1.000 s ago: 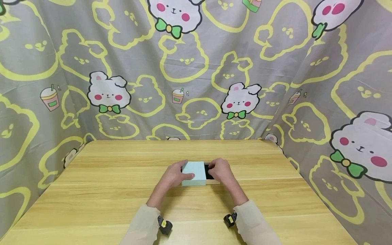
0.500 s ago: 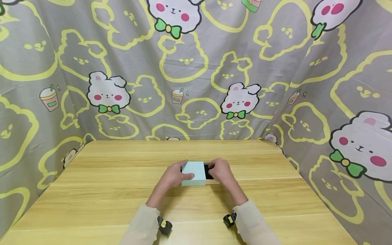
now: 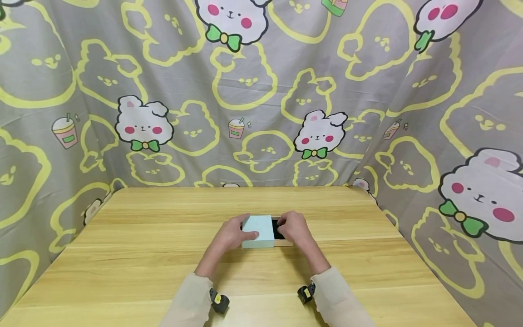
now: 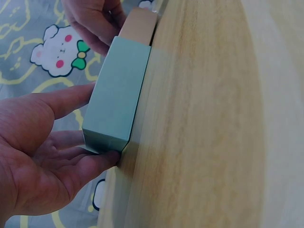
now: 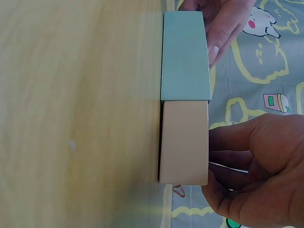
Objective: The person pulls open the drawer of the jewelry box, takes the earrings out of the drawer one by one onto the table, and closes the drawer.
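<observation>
A light teal box sleeve (image 3: 259, 228) (image 4: 118, 88) (image 5: 185, 57) lies on the table, and a beige drawer with a black inside (image 3: 283, 243) (image 4: 138, 24) (image 5: 184, 142) sticks out of its right end. The left hand (image 3: 231, 234) (image 4: 42, 152) grips the sleeve at its left end, thumb on the top near the front edge. The right hand (image 3: 295, 228) (image 5: 270, 166) is at the drawer's right part, its bent fingers over the rim and against the black inside. Its fingertips are partly hidden, as are the drawer's contents.
The wooden table (image 3: 163, 263) stretches around the box on all sides. Behind it and at both sides hangs a grey patterned curtain (image 3: 269, 118). Black wrist devices (image 3: 220, 303) sit at the sleeve cuffs. A thin pinkish loop (image 5: 179, 191) shows by the drawer's end.
</observation>
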Motion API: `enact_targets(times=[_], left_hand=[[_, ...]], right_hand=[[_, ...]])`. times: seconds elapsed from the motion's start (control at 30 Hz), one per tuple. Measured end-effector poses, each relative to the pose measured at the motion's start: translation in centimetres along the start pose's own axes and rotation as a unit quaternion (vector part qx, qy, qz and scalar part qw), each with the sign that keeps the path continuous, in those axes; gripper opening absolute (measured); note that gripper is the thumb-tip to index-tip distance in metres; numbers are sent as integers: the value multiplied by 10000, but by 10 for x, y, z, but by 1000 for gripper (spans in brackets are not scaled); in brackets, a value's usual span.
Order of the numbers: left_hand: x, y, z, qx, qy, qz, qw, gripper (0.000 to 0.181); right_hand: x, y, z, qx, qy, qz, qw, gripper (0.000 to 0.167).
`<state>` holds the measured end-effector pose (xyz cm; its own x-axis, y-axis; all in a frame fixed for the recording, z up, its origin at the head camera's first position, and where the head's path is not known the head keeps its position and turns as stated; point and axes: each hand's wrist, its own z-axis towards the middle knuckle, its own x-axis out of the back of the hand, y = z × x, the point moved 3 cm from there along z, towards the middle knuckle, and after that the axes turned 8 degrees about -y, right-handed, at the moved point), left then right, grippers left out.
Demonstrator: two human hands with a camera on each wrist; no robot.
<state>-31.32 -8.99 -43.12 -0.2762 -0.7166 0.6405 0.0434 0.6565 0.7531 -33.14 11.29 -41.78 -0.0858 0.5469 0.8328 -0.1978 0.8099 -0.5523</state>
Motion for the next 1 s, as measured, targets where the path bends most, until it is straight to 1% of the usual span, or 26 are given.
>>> enact_targets(times=[0.2,0.5,0.6,0.83,1.0], left_hand=[[0,0,0,-17,9,-49,10000,74],[0,-1,1,-21,31,-55,10000,75],[0,-2,1,-36,17,-66,10000,75],[-1,-2,1,-51,-2,-113,9999,75],[0,-3,2,-37,5,-115,9999,75]], right_hand=[[0,-1,-1,-16,-6,37,10000,11],[2,-1,0,177,104,11,9998,16],[2,0,0,170,106,77,9998,16],[1,2,0,13,59,199,9998,14],[2,1,0,47,178,111,9998,14]])
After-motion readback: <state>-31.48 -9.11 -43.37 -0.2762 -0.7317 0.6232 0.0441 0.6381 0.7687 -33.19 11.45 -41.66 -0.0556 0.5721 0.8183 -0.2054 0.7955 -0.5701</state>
